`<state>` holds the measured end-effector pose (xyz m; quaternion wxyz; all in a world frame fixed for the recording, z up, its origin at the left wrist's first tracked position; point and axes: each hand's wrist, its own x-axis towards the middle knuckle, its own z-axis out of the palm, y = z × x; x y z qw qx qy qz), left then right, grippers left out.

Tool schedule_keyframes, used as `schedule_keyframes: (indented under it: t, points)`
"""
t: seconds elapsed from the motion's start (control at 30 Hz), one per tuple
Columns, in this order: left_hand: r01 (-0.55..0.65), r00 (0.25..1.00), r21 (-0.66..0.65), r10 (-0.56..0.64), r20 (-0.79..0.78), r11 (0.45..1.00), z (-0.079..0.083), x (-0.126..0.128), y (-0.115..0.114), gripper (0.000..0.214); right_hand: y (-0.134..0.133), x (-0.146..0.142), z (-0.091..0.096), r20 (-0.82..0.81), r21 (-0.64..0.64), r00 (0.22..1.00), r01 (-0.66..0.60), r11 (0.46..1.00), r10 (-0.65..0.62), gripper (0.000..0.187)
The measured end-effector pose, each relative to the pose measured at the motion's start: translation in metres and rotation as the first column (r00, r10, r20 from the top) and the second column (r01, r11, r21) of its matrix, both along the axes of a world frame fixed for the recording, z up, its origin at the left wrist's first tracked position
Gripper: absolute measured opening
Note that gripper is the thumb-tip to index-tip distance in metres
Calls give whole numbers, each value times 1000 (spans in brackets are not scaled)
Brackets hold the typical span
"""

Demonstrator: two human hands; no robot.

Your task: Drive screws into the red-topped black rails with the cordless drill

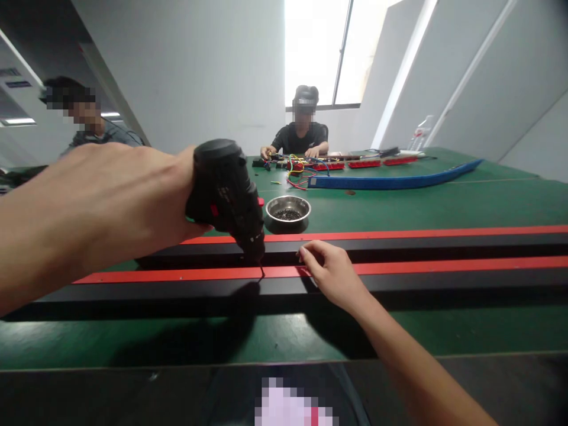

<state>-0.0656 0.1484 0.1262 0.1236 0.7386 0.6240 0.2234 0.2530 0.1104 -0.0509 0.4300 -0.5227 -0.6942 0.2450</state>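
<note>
Drill [228, 195] tilted down, bit [262, 270] at red strip [222, 274] on front bar [177, 289]. Rear bar [390, 244] just beyond, narrow gap between; bowl [273, 211] close behind. Bare desk [275, 340] strip from front bar to near edge. Left hand [177, 183] wrapped round drill grip; right hand [331, 269] pinched over bars, contents unclear.

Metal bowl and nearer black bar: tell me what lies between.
The head view shows a sliver of green table, then the farther black bar with its red strip, between the metal bowl and the nearer black bar.
</note>
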Motion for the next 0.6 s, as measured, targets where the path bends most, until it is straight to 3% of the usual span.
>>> schedule_keyframes:
  t: [0.07,0.13,0.27,0.37,0.43,0.5,0.57,0.6]
  points:
    - [102,935,233,-13,-354,967,0,8,0,70,0,0,0,25,9,1000,-4,1000,3,24]
    - [200,865,357,7,-503,913,1,15,-1,69,1,-1,1,55,29,998,4,1000,-6,24]
    - [195,890,400,10,-457,895,4,29,-6,62,-2,-5,1,141,136,989,30,990,-50,23]
    - [204,911,390,-27,-413,898,7,35,-11,58,-8,-12,-1,325,183,944,-1,983,-60,20]
    - [150,957,316,-58,-284,937,11,34,-10,51,-12,-16,-3,493,170,867,-10,985,-77,16]
    - [71,993,108,-61,-97,992,17,27,-4,36,-15,-18,-5,610,163,788,-24,986,-82,11]
    - [25,993,-153,-8,116,988,25,14,6,18,-14,-16,-6,662,164,747,-65,984,-61,8]
    - [-9,966,-220,66,251,975,28,7,12,9,-14,-15,-6,675,161,737,-93,983,-41,8]
